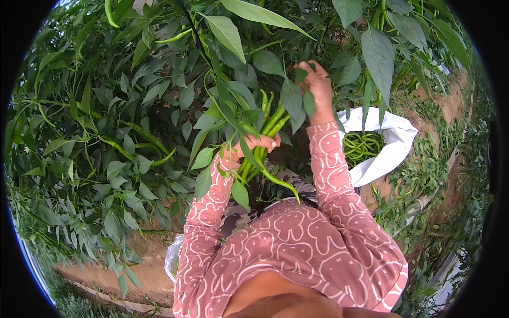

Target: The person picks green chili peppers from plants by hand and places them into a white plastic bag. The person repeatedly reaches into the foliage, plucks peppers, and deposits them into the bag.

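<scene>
My left hand (253, 144) is closed around a bunch of long green chili peppers (258, 159). Their ends stick out above and below the fist, and one curved pepper dangles lowest. Leaves cover part of the wrist and fingers. Farther up and to the right, my right hand (317, 90) is raised among the leaves of a pepper plant (268, 62). Its fingers are curled, with leaves in front of them, so what they hold, if anything, is hidden.
An open white sack (400, 140) with many green peppers (362, 148) inside stands right of my right forearm. More peppers (146, 139) hang on the plants at left. Part of a clear plastic bag (172, 257) shows beside my left elbow. Bare soil (114, 278) lies at lower left.
</scene>
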`<state>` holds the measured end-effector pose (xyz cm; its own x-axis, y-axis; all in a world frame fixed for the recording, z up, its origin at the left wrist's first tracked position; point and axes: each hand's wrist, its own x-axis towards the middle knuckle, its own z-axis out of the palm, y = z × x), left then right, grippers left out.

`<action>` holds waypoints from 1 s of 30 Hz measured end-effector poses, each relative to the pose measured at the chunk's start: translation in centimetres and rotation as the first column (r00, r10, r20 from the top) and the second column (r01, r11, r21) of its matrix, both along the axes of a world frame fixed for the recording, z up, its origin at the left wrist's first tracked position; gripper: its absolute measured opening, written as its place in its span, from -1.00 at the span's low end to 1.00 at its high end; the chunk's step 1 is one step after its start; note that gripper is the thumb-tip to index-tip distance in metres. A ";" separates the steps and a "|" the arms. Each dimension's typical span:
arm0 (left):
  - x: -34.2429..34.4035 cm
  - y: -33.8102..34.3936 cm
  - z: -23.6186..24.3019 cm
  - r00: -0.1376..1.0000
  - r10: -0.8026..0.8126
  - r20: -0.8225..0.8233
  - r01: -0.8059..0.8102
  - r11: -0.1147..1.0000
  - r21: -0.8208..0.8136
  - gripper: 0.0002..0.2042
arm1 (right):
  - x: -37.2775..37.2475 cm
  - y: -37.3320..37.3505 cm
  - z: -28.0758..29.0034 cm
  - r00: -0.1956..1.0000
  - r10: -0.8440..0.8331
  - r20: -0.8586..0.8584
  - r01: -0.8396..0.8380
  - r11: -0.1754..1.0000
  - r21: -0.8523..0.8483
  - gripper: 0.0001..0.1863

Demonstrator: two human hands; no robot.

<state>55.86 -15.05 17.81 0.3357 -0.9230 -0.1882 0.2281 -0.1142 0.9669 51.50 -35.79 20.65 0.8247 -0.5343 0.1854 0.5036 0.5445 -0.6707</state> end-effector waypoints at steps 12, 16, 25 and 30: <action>11.2 1.4 1.1 0.491 0.533 0.689 -0.520 0.814 -0.260 -0.50 | -23.8 -0.3 -10.4 0.459 -0.605 -0.650 -0.877 -0.190 -0.442 -0.77; 16.3 4.0 2.1 0.551 0.479 0.684 -0.608 0.791 -0.064 -0.56 | -20.1 2.4 -12.7 0.581 -0.137 -0.803 -0.788 0.153 -0.596 -0.72; 17.2 3.7 1.9 0.154 0.251 0.956 -0.549 0.826 -0.128 -0.34 | 1.6 4.1 -23.5 0.612 -0.444 -0.654 -0.594 0.288 -0.751 -0.70; 18.6 2.8 -0.1 0.093 0.309 0.947 -0.392 0.885 -0.250 -0.35 | 12.4 2.3 -23.6 0.941 -0.305 -0.147 0.124 0.714 -0.690 -0.65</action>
<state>74.50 -12.29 17.70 0.5650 -0.6482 0.5105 -0.8192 -0.3667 0.4410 63.92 -33.46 -2.91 0.7684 -0.5158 0.3788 0.3298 -0.1881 -0.9251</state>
